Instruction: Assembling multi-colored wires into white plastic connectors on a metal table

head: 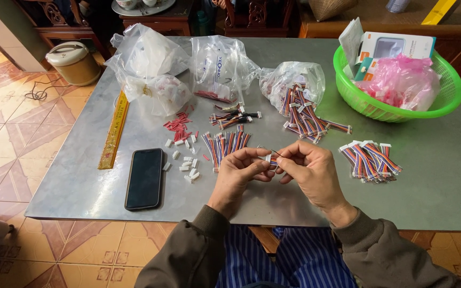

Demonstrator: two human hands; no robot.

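Bench: grey metal bench [81, 186], its near edge just under the wrists, standing on a patterned tiled floor [6, 133].
Far left of the hands: a cream rice cooker [74, 62] on the floor, its cord trailing; on the bench a long yellow ruler [114, 130] lying lengthwise.
Left of the hands: a black phone [145, 178], screen up, then loose white connector housings [185, 160] and small red pieces [178, 127].
Beyond the hands: clear plastic bags [150, 69], some knotted, and loose multicoloured wire leads [225, 144] just past the fingers.
Left hand [239, 173]: fingers pressed together, pinching a small white connector [268, 158] at the tips.
Right hand [308, 170]: fingertips touching the left ones, pinching the same connector and a thin wire from the other side.
Right of the hands: a bundle of finished wire harnesses [372, 160], near.
Far right, beyond: a green plastic basket [401, 109] holding a pink bag and small boxes.
Behind the bench: dark wooden furniture [241, 16].
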